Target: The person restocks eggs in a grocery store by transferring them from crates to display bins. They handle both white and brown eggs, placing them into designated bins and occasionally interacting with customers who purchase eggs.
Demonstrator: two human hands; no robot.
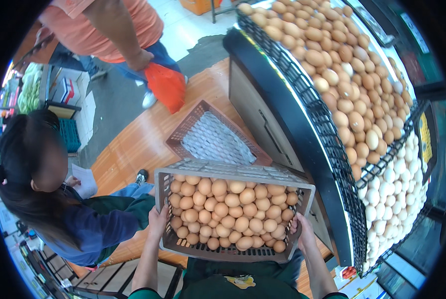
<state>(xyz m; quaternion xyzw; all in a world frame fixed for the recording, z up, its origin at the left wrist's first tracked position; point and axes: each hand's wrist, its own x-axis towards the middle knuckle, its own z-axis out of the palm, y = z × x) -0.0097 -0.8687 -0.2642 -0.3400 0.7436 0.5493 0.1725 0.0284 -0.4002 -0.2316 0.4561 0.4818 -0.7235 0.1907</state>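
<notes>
A brown plastic crate (235, 258) full of brown eggs (228, 215) is held up in front of my body. My left hand (158, 220) grips its left side wall, and my right hand (300, 230) grips the right side, fingers through the handle opening. Beyond it on the floor stands another brown crate (217, 112), with grey pulp egg trays or similar textured packing (217, 138) inside. To the right, a display counter carries a heap of brown eggs (353, 86) and a heap of white eggs (391, 194), edged with black mesh (309, 101).
Close on the left stands a person in dark blue and green (92, 228), holding paper (84, 182). Farther off, a person in an orange shirt (133, 26) holds a red plastic bag (166, 86). The counter's dark edge (282, 116) runs along my right. Leafy vegetables (30, 88) lie far left.
</notes>
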